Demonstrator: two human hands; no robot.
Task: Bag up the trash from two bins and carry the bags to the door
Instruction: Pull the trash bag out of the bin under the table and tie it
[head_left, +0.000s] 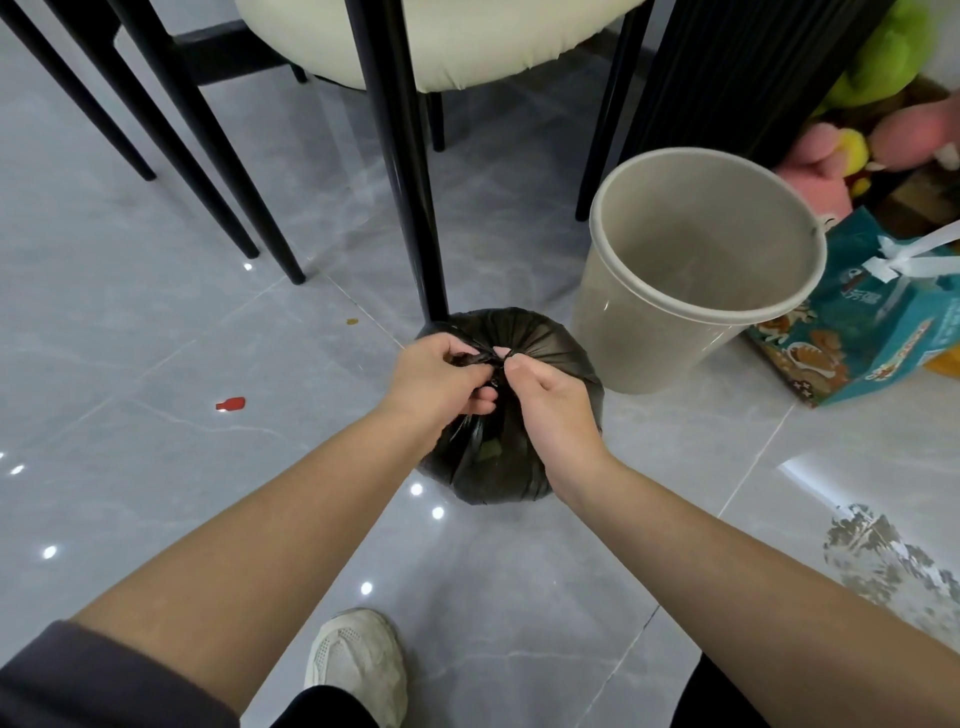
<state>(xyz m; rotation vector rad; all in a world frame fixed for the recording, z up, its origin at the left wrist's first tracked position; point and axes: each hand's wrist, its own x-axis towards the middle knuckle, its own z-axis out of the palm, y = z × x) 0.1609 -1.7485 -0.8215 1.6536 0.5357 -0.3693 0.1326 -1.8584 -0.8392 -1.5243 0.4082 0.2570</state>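
While the black trash bag (498, 467) is sitting on the grey tiled floor (130, 312) in front of you, a small red scrap (230, 404) is lying on the tiles well off to its left, and thin black chair legs (289, 262) are standing behind that. Your left hand (441, 382) is pinching the gathered neck of the bag from the left, fingers curled round the twisted plastic. The bag itself is resting at the foot of a thicker black leg (415, 208), its body bulging round and its top pulling into tight pleats. Your right hand (550, 400) is gripping the same twisted neck from the right, thumb and forefinger closing on it, so both hands are working together, almost touching. Just right of the bag, a beige bin (639, 332) is standing with its mouth facing up; whether it is touching the bag I cannot tell. Farther right, a teal printed bag (872, 332) with a white ribbon is sitting beside the bin, and plush toys (883, 78) are lying piled behind it.
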